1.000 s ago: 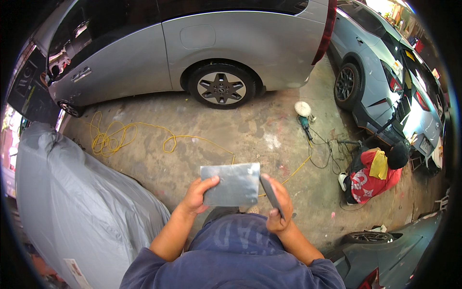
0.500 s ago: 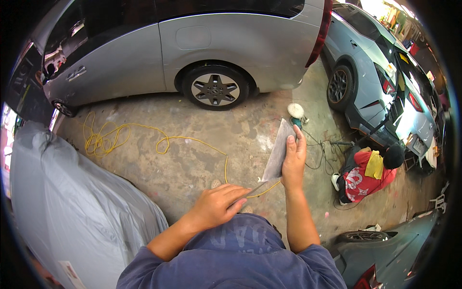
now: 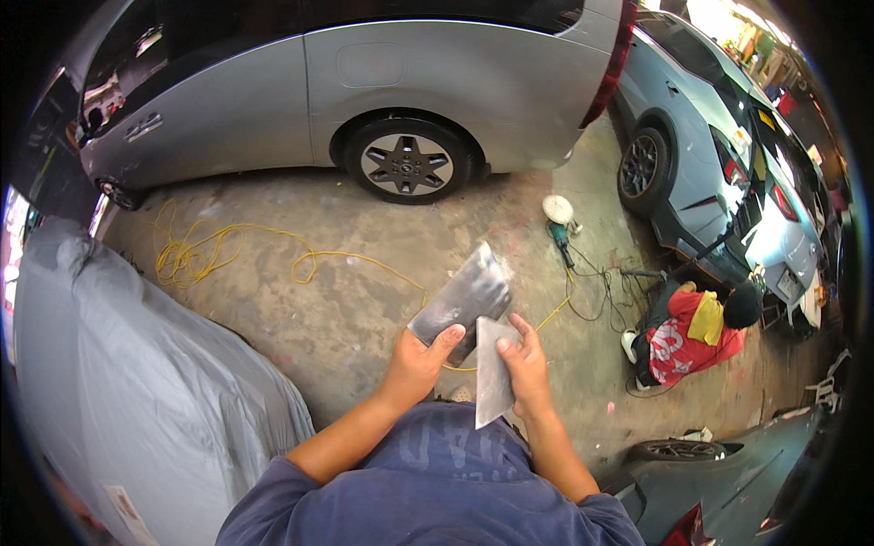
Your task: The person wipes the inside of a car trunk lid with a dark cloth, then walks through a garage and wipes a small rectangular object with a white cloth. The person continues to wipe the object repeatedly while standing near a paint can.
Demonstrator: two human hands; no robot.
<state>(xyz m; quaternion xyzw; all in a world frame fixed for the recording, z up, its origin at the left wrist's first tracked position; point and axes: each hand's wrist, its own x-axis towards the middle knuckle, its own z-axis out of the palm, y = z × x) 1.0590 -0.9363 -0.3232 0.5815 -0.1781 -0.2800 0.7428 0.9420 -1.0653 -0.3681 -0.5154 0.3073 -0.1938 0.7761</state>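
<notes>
My left hand [image 3: 415, 366] is closed on a thin dark grey spreader plate [image 3: 462, 296], thumb on its face. The plate is a flat rectangle, pale smears on its surface, tilted up and away from me. My right hand [image 3: 526, 366] pinches a lighter grey, tapering spreader plate [image 3: 492, 373] whose narrow end points down toward my shirt. This lighter plate overlaps the lower right corner of the dark one in view; whether they touch I cannot tell. Both hands are close together in front of my waist.
A silver van [image 3: 228, 100] stands across the far side. A yellow cord [image 3: 264, 234] trails over the floor to a green polisher [image 3: 558, 227] with a white pad. At right, a person in red [image 3: 696, 337] crouches behind a light blue car [image 3: 701, 136]. A grey cover [image 3: 137, 364] drapes something at left.
My left hand has lifted and turned its plate from edge-on to face-up. My right hand has come down and left, its plate now pointing down beside the other.
</notes>
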